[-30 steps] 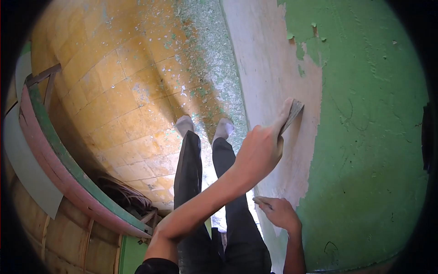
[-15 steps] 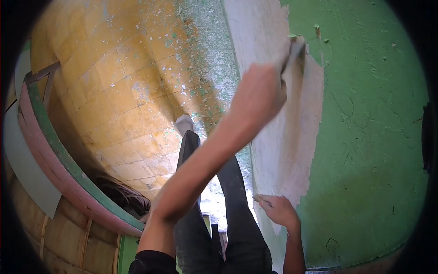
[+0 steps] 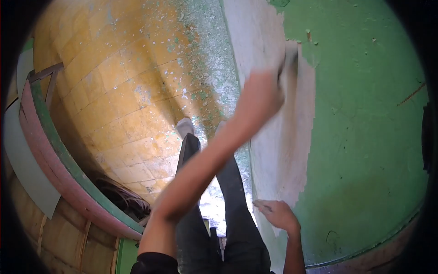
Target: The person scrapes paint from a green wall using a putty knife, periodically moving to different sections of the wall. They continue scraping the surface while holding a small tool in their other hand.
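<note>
My left hand is shut on a flat-bladed scraper, blurred with motion. Its blade lies against the wall where bare pale plaster meets the green paint. My left arm stretches across my dark trousers. Lower down, my right hand rests flat on the bare plaster near the paint's ragged edge, holding nothing.
Green and white paint flakes litter the yellow tiled floor along the foot of the wall. My feet in light socks stand among them. A curved pink and green wooden frame and a coil of cable lie at the left.
My left hand swept the scraper from the middle of the bare patch up to its top edge. The right hand stayed on the wall.
</note>
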The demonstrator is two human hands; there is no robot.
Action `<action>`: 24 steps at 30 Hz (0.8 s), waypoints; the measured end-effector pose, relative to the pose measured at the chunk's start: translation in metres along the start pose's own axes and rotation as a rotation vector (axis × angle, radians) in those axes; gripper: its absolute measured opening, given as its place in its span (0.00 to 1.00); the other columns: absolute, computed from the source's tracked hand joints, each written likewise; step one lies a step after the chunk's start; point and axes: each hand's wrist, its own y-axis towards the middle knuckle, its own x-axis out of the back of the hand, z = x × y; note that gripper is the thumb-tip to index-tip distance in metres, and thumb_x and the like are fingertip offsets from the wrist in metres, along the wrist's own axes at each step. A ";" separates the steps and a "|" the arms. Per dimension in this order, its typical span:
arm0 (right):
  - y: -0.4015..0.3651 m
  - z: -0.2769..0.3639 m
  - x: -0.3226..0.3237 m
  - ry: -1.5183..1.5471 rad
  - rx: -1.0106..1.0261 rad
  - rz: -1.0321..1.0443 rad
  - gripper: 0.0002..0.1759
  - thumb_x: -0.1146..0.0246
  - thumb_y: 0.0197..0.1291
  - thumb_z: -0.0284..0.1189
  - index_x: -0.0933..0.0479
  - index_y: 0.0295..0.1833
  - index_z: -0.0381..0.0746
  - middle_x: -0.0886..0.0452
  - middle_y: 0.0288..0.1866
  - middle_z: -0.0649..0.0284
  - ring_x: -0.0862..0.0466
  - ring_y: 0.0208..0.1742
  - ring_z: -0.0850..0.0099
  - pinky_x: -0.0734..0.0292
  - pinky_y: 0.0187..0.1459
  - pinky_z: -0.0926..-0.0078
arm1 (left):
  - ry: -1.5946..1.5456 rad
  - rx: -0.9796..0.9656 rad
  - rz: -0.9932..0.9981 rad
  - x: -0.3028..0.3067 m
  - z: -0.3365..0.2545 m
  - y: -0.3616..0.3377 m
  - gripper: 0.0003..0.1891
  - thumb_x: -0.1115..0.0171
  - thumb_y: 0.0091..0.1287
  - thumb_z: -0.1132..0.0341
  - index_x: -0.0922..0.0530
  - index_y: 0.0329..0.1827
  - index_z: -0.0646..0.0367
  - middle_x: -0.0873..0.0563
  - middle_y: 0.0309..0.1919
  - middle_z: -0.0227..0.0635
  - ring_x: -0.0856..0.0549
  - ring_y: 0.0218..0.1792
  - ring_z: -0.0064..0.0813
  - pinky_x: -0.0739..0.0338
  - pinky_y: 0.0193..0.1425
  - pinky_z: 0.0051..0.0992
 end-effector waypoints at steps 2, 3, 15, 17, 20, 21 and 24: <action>0.007 0.001 -0.001 -0.052 -0.033 -0.025 0.19 0.45 0.73 0.42 0.16 0.62 0.53 0.13 0.54 0.55 0.15 0.54 0.48 0.22 0.60 0.57 | 0.005 0.086 -0.082 0.022 0.006 0.068 0.40 0.43 0.58 0.74 0.35 0.79 0.49 0.14 0.37 0.62 0.13 0.33 0.59 0.18 0.45 0.49; 0.009 0.004 -0.001 -0.085 -0.057 -0.067 0.19 0.45 0.73 0.42 0.16 0.62 0.51 0.13 0.53 0.53 0.15 0.54 0.48 0.22 0.60 0.57 | 0.011 0.050 -0.100 0.031 0.012 0.085 0.36 0.44 0.58 0.75 0.31 0.75 0.52 0.14 0.39 0.63 0.14 0.39 0.61 0.18 0.49 0.49; 0.026 -0.137 -0.107 -0.015 -0.061 -0.415 0.27 0.44 0.69 0.54 0.15 0.55 0.43 0.15 0.51 0.43 0.16 0.56 0.43 0.21 0.57 0.52 | 0.268 0.791 0.153 0.141 0.278 -0.434 0.41 0.32 0.54 0.65 0.31 0.77 0.47 0.21 0.68 0.46 0.20 0.66 0.47 0.26 0.70 0.39; 0.016 -0.182 -0.135 -0.016 -0.086 -0.434 0.29 0.44 0.68 0.56 0.15 0.52 0.42 0.15 0.50 0.43 0.16 0.54 0.42 0.22 0.57 0.50 | 0.246 0.944 0.195 0.187 0.275 -0.540 0.48 0.28 0.51 0.63 0.36 0.80 0.45 0.18 0.64 0.52 0.17 0.61 0.49 0.23 0.64 0.45; -0.018 -0.196 -0.155 0.008 -0.101 -0.464 0.31 0.44 0.67 0.58 0.14 0.51 0.41 0.15 0.50 0.41 0.16 0.54 0.41 0.23 0.58 0.48 | 0.432 1.236 0.324 0.240 0.244 -0.634 0.33 0.22 0.46 0.58 0.16 0.57 0.61 0.11 0.47 0.55 0.11 0.48 0.51 0.16 0.53 0.42; -0.025 -0.192 -0.157 0.040 -0.109 -0.473 0.31 0.44 0.66 0.57 0.14 0.51 0.41 0.16 0.50 0.40 0.16 0.54 0.41 0.23 0.58 0.48 | 0.415 1.255 0.342 0.251 0.239 -0.661 0.28 0.21 0.46 0.54 0.13 0.47 0.65 0.10 0.46 0.55 0.10 0.47 0.49 0.15 0.51 0.41; -0.033 -0.176 -0.149 0.089 -0.081 -0.553 0.30 0.43 0.66 0.57 0.14 0.51 0.41 0.16 0.50 0.39 0.16 0.55 0.42 0.23 0.58 0.48 | 0.092 1.483 0.187 0.264 0.220 -0.698 0.29 0.22 0.46 0.52 0.13 0.46 0.66 0.10 0.44 0.55 0.09 0.46 0.44 0.15 0.50 0.38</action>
